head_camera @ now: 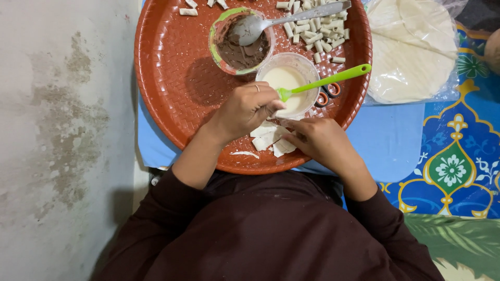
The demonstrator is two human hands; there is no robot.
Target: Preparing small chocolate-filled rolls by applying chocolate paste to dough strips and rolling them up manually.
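My left hand (245, 109) and my right hand (320, 140) meet over small white dough pieces (265, 138) lying at the near rim of a round red-brown tray (177, 78). Both hands pinch one small piece between the fingertips. Just beyond them stands a clear cup of white paste (287, 80) with a green brush (325, 80) resting in it, handle pointing right. A green-rimmed cup of brown chocolate filling (240, 49) holds a metal spoon (291, 20). Several small rolled dough pieces (315, 31) lie at the tray's far side.
Scissors (328, 93) peek out beside the paste cup. A stack of round thin dough sheets in clear plastic (411, 49) lies right of the tray on a blue patterned cloth (453, 156). A stained wall (62, 130) runs along the left.
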